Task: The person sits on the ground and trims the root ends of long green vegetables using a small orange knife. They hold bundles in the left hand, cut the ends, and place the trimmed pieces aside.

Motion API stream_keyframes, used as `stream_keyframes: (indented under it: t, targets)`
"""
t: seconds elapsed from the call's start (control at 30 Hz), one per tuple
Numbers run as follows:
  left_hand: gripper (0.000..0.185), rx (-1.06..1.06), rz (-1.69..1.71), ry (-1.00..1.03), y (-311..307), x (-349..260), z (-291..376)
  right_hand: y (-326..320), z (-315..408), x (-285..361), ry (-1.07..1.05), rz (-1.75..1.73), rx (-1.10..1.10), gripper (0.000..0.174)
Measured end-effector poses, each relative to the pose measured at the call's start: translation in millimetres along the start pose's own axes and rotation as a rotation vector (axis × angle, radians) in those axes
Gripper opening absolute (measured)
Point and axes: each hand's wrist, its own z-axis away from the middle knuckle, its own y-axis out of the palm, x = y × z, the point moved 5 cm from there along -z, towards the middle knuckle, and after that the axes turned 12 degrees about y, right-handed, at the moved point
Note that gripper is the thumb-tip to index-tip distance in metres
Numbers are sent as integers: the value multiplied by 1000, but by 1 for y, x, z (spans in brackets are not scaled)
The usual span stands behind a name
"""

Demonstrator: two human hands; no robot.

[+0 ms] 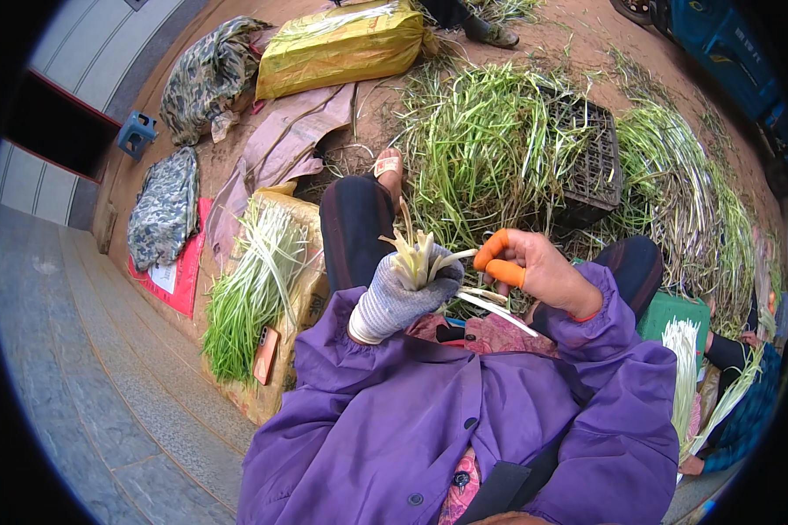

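My left hand, in a grey knitted glove, is closed around a bundle of pale leafy-vegetable stalks, their cut ends fanning upward. A few loose white stalks stick out to the right below that fist. My right hand is just right of the bundle, with orange finger covers on thumb and forefinger. These two fingers are bent and apart, and nothing shows between them. One stalk tip from the bundle reaches the forefinger. In front of my knees lies a large heap of green stalks.
A black plastic crate stands in the heap. Left of me, trimmed stalks and a phone rest on a yellow sack. At right are a green box and another person holding stalks. A blue stool stands far left.
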Motion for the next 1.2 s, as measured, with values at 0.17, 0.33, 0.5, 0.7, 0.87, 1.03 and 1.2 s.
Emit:
stream_keyframes:
  t: [0.17, 0.33, 0.5, 0.7, 0.87, 1.03, 1.2]
  targets:
    - [18, 127, -561, 320, 6, -13, -4, 15, 3, 4, -95, 119, 167, 13]
    - [25, 96, -217, 48, 4, -2, -5, 16, -4, -4, -86, 137, 228, 20]
    - [27, 95, -181, -11, 7, -3, -4, 22, -4, -16, 19, 18, 337, 19]
    - [19, 74, -184, 80, 12, -6, -5, 26, -3, -7, -284, 367, 133, 16]
    - [21, 55, -192, 64, 11, -5, -3, 26, 7, -1, -447, 379, 35, 13]
    - [25, 81, -300, 208, 11, 0, -6, 23, 5, -11, -367, 241, -38, 11]
    - [41, 187, -330, 206, 14, 9, -5, 23, 6, -21, -255, -46, -11, 7]
